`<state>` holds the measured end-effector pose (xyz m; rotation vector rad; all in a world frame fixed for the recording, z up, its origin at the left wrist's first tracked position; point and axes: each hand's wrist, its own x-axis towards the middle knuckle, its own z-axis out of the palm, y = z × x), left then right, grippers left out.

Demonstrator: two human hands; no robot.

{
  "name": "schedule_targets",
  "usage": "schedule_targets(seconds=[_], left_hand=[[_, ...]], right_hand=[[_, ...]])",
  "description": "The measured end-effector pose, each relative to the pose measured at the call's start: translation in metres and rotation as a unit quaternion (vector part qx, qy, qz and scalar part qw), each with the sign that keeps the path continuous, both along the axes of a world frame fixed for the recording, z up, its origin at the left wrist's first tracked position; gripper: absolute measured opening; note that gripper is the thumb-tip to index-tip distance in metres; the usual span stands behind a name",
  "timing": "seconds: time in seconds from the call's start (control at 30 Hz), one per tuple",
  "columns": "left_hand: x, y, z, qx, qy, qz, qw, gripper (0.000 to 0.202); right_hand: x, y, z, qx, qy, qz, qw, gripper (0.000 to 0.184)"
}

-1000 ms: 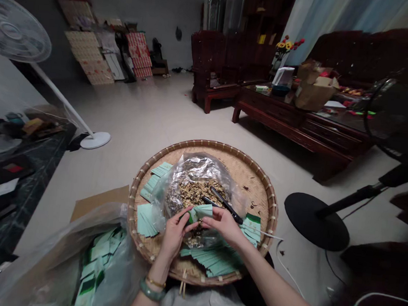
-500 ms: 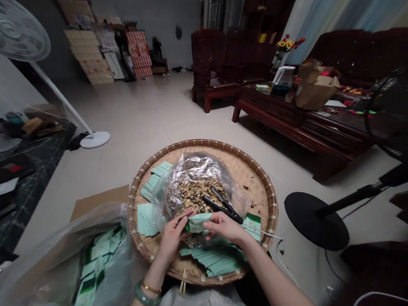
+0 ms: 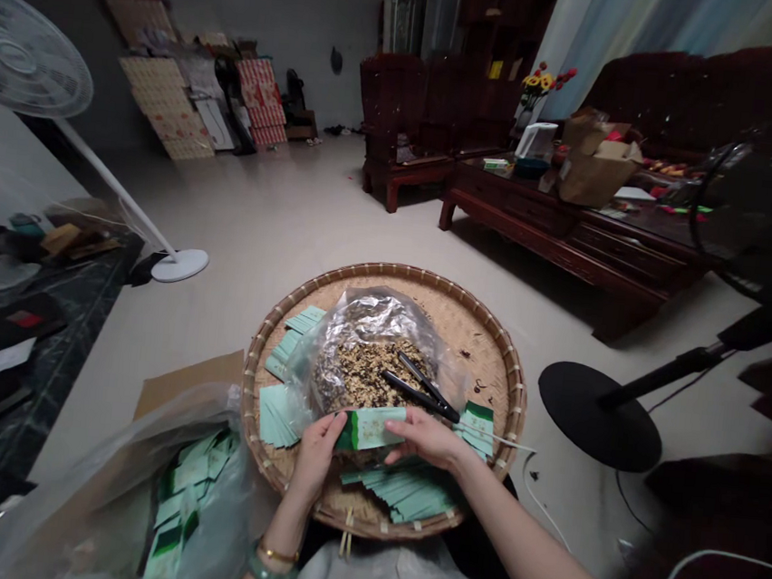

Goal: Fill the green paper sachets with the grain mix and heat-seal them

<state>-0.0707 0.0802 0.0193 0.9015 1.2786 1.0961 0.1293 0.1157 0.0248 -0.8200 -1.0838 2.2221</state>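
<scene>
A green and pale mint packet (image 3: pixel 375 427) is stretched level between my two hands over the near part of a round woven bamboo tray (image 3: pixel 501 337). My left hand (image 3: pixel 320 447) pinches its dark green end, and my right hand (image 3: pixel 423 437) grips the pale end between thumb and fingers. Just beyond, a clear plastic bag (image 3: pixel 384 312) lies open with a dark and tan dry mix (image 3: pixel 371 370) inside. A black hair-straightener-like tool (image 3: pixel 423 393) with a white cord rests on the bag, close to my right hand. Fanned mint packets (image 3: pixel 407 492) lie below my hands.
More packet stacks (image 3: pixel 280 416) line the tray's left side, and another (image 3: pixel 478 426) its right. A large plastic bag (image 3: pixel 213 528) with packets stands at lower left. A white fan (image 3: pixel 180 264) and a black fan base (image 3: pixel 602 418) flank the tray. A wooden table (image 3: pixel 569 230) stands beyond.
The packet has turned from a tilted, partly folded view to flat, its printed face and green end now showing. My left hand has moved slightly left and down.
</scene>
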Motion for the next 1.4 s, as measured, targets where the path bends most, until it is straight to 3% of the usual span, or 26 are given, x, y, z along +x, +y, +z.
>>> schedule_targets(seconds=[0.07,0.13,0.17,0.23,0.3,0.33,0.4,0.57,0.7,0.77,0.83,0.9,1.0,1.23,1.3,1.4], left_hand=[[-0.002,0.001,0.000,0.026,0.052,-0.001,0.998,0.044],[-0.003,0.000,0.002,0.100,0.160,0.040,0.981,0.042],[-0.003,-0.002,0.004,0.158,0.232,0.060,0.958,0.041],[-0.001,-0.005,0.009,0.282,0.384,0.060,0.877,0.048],[0.003,-0.008,0.014,0.359,0.497,-0.010,0.790,0.056],[0.006,-0.009,0.016,0.372,0.529,-0.037,0.762,0.057],[0.012,-0.009,0.018,0.377,0.548,-0.061,0.744,0.055],[0.016,0.000,0.010,0.359,0.485,-0.038,0.797,0.049],[0.009,0.004,0.006,0.315,0.454,-0.002,0.834,0.043],[0.005,0.004,0.006,0.295,0.441,0.015,0.848,0.042],[0.002,0.003,0.007,0.276,0.430,0.025,0.859,0.042],[0.001,0.002,0.008,0.258,0.425,0.033,0.867,0.043],[0.000,0.000,0.011,0.240,0.413,0.047,0.877,0.044],[-0.001,-0.003,0.015,0.252,0.382,0.073,0.886,0.038],[-0.002,-0.004,0.015,0.251,0.375,0.075,0.889,0.038],[-0.003,-0.005,0.014,0.247,0.369,0.077,0.893,0.037]], right_hand=[[-0.001,-0.001,-0.001,-0.011,0.012,0.000,1.000,0.046],[-0.002,0.000,-0.001,-0.008,0.017,-0.003,1.000,0.047],[-0.002,0.002,-0.001,-0.001,0.015,-0.003,1.000,0.047],[-0.004,0.004,-0.001,0.015,0.000,-0.007,1.000,0.048],[-0.006,0.007,0.003,0.036,-0.027,-0.012,0.999,0.051],[-0.008,0.008,0.005,0.051,-0.042,-0.012,0.998,0.053],[-0.011,0.009,0.013,0.091,-0.070,-0.008,0.993,0.057],[-0.006,0.009,0.036,0.181,-0.100,-0.007,0.978,0.057],[0.005,0.013,0.040,0.158,-0.067,-0.114,0.979,0.050],[0.009,0.016,0.033,0.171,-0.124,-0.155,0.965,0.046],[0.010,0.018,0.022,0.249,-0.242,-0.152,0.925,0.035],[0.008,0.020,0.011,0.354,-0.345,-0.135,0.859,0.024],[0.002,0.023,0.002,0.447,-0.406,-0.112,0.789,0.038],[-0.031,0.044,0.015,0.499,-0.480,0.008,0.722,0.094],[-0.041,0.053,0.021,0.495,-0.506,0.043,0.705,0.093],[-0.049,0.062,0.026,0.499,-0.514,0.077,0.694,0.068]])
